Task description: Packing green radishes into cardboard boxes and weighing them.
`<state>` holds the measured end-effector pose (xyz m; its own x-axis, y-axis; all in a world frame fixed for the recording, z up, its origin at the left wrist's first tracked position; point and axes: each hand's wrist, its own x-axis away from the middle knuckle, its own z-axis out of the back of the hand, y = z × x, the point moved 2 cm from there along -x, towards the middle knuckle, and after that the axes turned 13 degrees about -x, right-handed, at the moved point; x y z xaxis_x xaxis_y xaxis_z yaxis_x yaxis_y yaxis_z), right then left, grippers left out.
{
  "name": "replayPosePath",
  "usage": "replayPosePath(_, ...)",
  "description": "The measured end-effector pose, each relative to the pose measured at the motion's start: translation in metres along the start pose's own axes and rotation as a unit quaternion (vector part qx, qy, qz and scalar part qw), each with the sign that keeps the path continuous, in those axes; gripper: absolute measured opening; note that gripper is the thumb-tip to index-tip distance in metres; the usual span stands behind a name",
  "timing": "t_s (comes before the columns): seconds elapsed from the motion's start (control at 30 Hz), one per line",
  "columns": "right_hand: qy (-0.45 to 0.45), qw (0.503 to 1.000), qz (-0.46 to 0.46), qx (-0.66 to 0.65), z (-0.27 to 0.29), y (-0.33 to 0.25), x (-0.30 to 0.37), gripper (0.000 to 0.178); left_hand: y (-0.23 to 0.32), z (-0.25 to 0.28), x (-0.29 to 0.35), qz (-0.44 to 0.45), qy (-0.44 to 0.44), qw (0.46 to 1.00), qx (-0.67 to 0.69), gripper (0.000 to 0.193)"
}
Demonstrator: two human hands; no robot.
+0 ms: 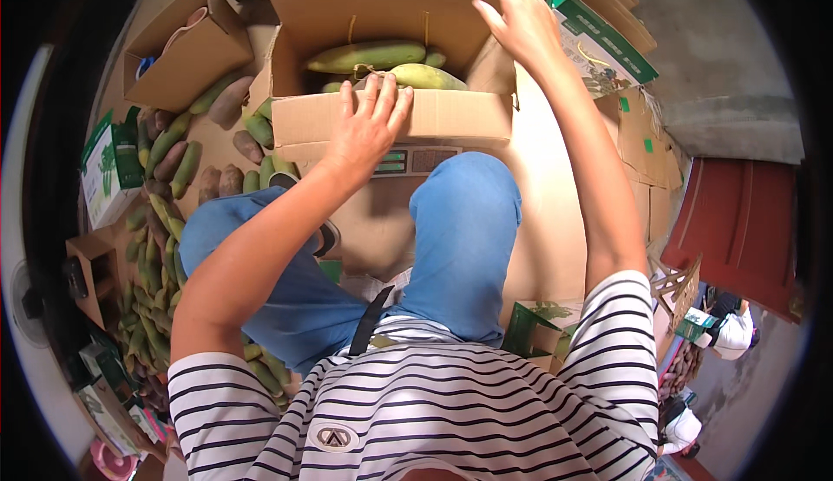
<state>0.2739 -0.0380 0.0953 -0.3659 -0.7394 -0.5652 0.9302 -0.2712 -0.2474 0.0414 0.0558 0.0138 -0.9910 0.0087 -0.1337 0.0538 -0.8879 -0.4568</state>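
Note:
In front of my knees stands an open cardboard box [373, 117] holding several long green gourd-like vegetables [369, 56]. My left hand [369, 125] lies over the box's near side, its spread fingers reaching across the top edge beside a pale green gourd [425, 77]. At the far right corner, my right hand [521, 14] is stretched out with thumb and fingers apart, next to the raised back flap [382, 0]. Whether its fingertips touch the flap I cannot tell. Just below the box shows a scale's panel [418, 162] with a green display.
Loose green and brownish vegetables [156, 281] cover the floor at left. A smaller carton [186, 47] stands beyond them; a white-green carton [111, 169] is at the left edge. More printed cartons [607, 47] stack at far right. Other people [733, 329] are at lower right.

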Motion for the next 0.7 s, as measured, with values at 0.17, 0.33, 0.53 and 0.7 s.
replayPosePath(0.17,-0.016,0.996,0.059,0.063,-0.053,0.002,-0.057,0.054,-0.012,0.025,-0.003,0.027,0.068,0.995,0.072,0.027)
replayPosePath(0.33,-0.300,0.953,0.003,0.038,-0.063,0.020,-0.087,0.043,-0.035,0.032,-0.011,0.058,0.064,0.989,0.120,0.009)
replayPosePath(0.53,-0.144,0.915,-0.201,-0.318,-0.055,-0.003,-0.088,0.019,-0.045,0.029,-0.026,0.050,0.098,0.980,0.168,0.006)
replayPosePath(0.7,-0.174,0.984,-0.007,-0.050,0.019,0.028,-0.031,0.020,-0.028,0.062,-0.036,-0.024,0.103,0.982,0.158,0.004)
